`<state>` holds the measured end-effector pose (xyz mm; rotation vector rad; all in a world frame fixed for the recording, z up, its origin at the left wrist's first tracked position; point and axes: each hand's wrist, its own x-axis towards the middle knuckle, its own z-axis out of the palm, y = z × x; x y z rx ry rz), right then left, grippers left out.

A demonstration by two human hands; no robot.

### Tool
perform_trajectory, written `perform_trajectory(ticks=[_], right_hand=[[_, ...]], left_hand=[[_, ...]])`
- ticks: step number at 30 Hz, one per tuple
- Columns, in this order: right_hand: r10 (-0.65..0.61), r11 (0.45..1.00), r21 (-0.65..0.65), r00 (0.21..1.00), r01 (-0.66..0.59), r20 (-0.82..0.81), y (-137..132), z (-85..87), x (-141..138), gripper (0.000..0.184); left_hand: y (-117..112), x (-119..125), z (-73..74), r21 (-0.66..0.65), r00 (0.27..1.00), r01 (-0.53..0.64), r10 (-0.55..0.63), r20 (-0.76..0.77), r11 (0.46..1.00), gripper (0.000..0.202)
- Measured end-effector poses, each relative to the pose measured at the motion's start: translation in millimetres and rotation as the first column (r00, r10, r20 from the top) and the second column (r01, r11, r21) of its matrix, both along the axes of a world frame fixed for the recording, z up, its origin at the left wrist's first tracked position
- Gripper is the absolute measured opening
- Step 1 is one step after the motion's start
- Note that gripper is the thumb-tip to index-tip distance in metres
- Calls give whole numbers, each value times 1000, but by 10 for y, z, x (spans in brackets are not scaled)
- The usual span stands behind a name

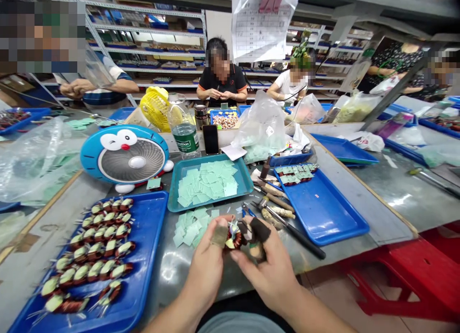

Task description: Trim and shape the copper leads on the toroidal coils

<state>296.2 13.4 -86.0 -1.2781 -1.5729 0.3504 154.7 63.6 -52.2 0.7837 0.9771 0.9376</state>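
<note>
Blue plastic tray (155,203): lies at the left on the metal-topped surface (172,275), its near corner almost at the frame's lower edge; it carries close rows of wound coils (97,256) with cream bands over copper windings, their thin wire leads hard to make out.

Blue cartoon-face fan (124,155): stands just beyond that tray, tilted back.

Teal tray (215,160): holds a loose pile of green paper squares (206,184); a second scatter of green paper squares (190,227) lies on the surface just in front of it, beside the left hand.

Left hand (208,261): closed in a narrow pinch on the left side of a copper-wound toroid coil (234,238), with a tan cot on the thumb (219,236).

Toroid position: held in the air between both hands, above the surface; fingers hide much of it, so its wire ends cannot be followed.

Right hand (266,270): pinches the coil's right side, with a dark cot on one finger (260,229); whatever sits under its fingers is too hidden to name.

Hand tools (275,199): lie in a jumble just beyond the right hand, wooden handles overlapping.

Blue tray, right (323,218): sits beyond those tools, with a short row of small coils (296,174) at its far end.
</note>
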Motion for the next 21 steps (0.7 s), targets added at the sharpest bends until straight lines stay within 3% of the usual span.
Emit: perform_trajectory(ticks=[2, 5, 8, 11, 15, 18, 21], right_hand=[[7, 1000, 14, 1000, -7, 12, 40, -26, 30, 59], [14, 998, 62, 1000, -15, 26, 62, -63, 68, 58], [34, 988, 149, 995, -48, 99, 80, -74, 81, 57], [34, 973, 219, 987, -68, 158, 88, -81, 83, 58], [40, 973, 217, 984, -77, 171, 50, -169, 88, 63], [64, 981, 178, 996, -75, 70, -18, -247, 62, 68], [104, 994, -12, 959, -111, -263, -122, -231, -1, 60]], left_hand=[[-12, -41, -14, 62, 992, 79, -73, -107, 995, 50], [12, -135, -61, 48, 967, 161, -148, -208, 986, 50], [61, -204, -131, -19, 959, 227, -227, -168, 974, 58], [89, -224, -174, 0, 955, 253, -249, -158, 968, 56], [54, -206, -189, -7, 956, 267, -266, -123, 964, 56], [-19, -204, -182, -60, 960, 268, -271, -67, 962, 58], [-100, -269, -134, -61, 957, 267, -272, -101, 962, 56]])
